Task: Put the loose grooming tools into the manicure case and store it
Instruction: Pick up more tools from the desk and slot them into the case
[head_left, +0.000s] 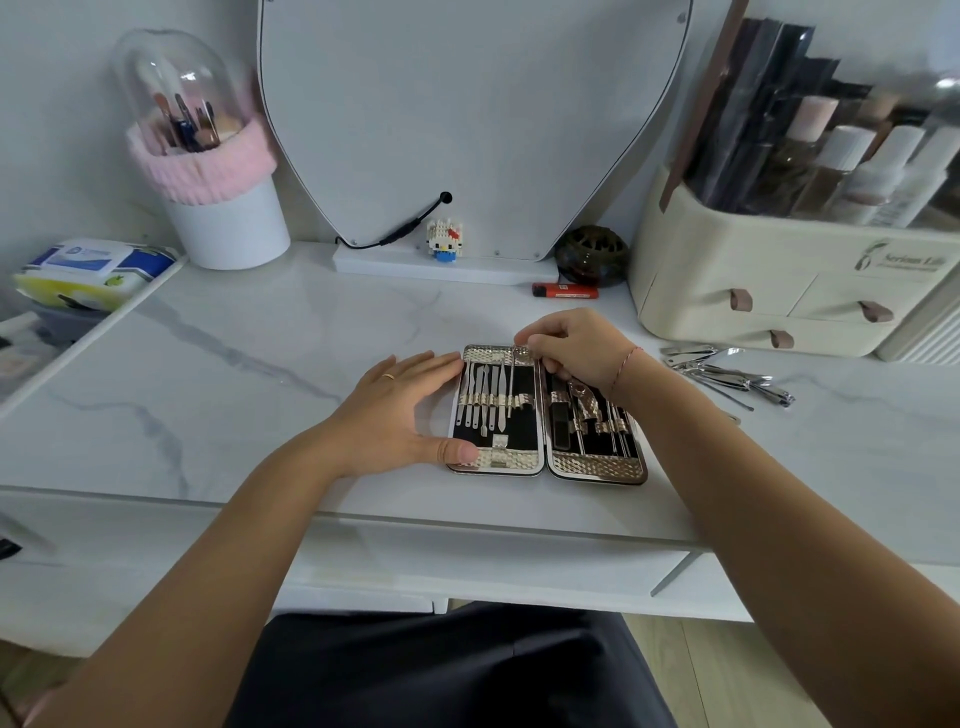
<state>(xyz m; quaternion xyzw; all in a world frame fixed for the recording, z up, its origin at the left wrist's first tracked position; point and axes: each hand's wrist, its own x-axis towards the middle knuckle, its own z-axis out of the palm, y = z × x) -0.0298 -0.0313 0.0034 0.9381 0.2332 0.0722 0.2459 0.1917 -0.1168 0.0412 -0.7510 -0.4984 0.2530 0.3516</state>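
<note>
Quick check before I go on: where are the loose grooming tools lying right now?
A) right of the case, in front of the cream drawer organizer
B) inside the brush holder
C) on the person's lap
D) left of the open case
A: the loose metal tools lie on the tabletop to the right of the open manicure case, in front of the cream drawer organizer.

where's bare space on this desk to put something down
Widest free patch: the marble left of the case, running from the left hand to the white cup and the mirror base. A bare strip also lies between the case and the desk's front edge. Crowded: right of the case, where loose tools lie before the organizer; a lighter sits behind.
</note>
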